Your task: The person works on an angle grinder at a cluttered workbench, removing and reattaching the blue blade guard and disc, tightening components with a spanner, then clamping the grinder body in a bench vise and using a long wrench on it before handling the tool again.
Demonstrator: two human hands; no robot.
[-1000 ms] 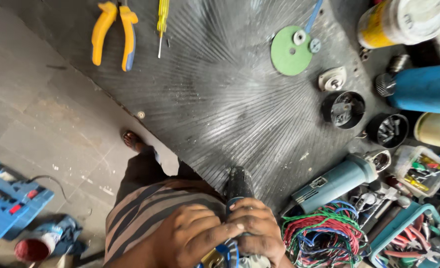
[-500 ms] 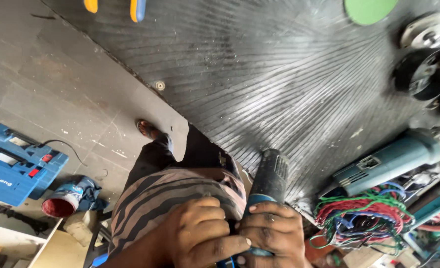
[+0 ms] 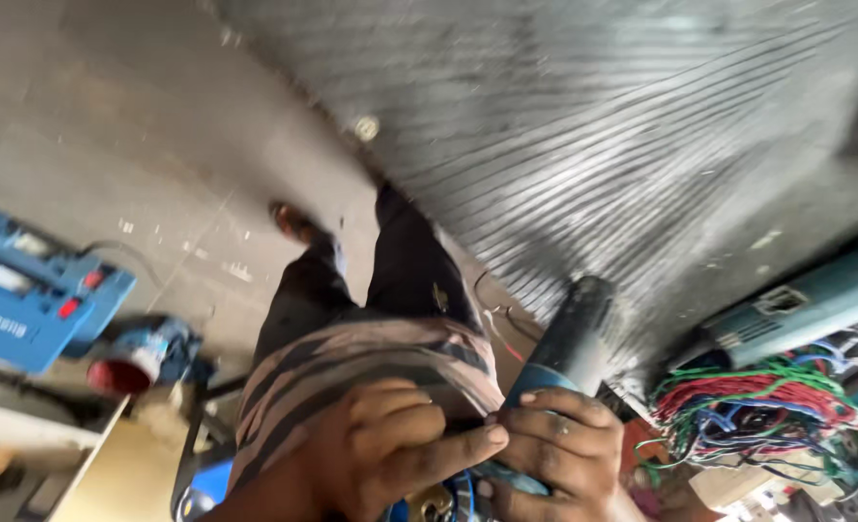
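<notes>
My right hand [image 3: 554,454] grips the blue-and-black body of a power tool [image 3: 564,343] at the bottom centre of the head view, its dark end pointing up toward the ribbed black mat [image 3: 593,145]. My left hand [image 3: 390,449] is curled beside it, its fingertips pressed against the lower end of the same tool, where blue wires show. Both hands are held in front of my striped shirt and dark trousers.
A teal angle grinder [image 3: 796,304] lies on the mat at right, above a tangle of red, green and blue wires [image 3: 767,406]. On the concrete floor at left are a blue tool case [image 3: 23,295] and a blue tool with a red end [image 3: 144,353].
The view has dropped and moved closer: pliers, screwdriver and green disc have left the top. The power tool has come up further out of my hands, which stay on it.
</notes>
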